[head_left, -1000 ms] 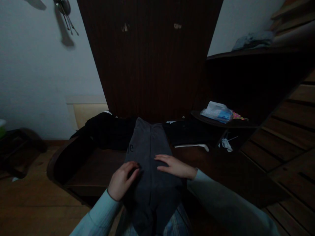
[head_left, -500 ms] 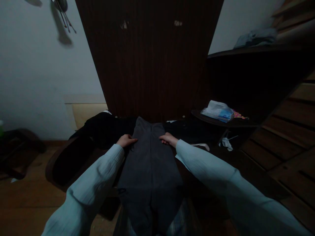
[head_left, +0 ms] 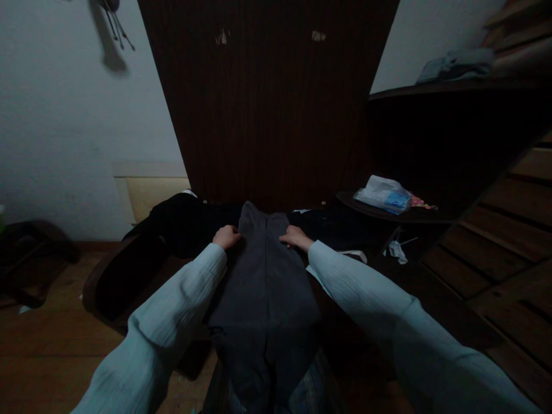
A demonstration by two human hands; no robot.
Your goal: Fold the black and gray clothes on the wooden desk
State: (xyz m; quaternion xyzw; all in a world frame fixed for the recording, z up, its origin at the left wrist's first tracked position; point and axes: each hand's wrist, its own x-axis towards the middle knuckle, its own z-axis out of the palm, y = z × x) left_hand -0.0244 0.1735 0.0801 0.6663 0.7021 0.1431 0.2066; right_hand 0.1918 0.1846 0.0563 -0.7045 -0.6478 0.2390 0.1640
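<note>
A dark grey garment that looks like a pair of trousers [head_left: 266,276] lies lengthwise before me, with a dark line down its middle. Its lower end hangs over the near edge towards my lap, in shadow. My left hand [head_left: 226,236] is closed at its left edge near the far end, fingertips curled on the cloth. Opposite, my right hand [head_left: 295,237] pinches the right edge between thumb and fingers. Black clothing [head_left: 185,221] lies beyond my left hand, and more dark cloth [head_left: 332,227] lies behind my right hand.
A tall dark wooden panel [head_left: 267,115] stands straight ahead. At the right, a shelf [head_left: 440,215] holds a plastic packet [head_left: 383,194]; folded cloth [head_left: 457,64] lies on the shelf above. A curved dark wooden end [head_left: 92,282] rises at the left. Slatted wood [head_left: 495,253] borders the right side.
My left hand has shifted slightly right and away from me, its fingers more curled in. The right hand stays at the cloth's right edge. The garment's far end bunches a little more.
</note>
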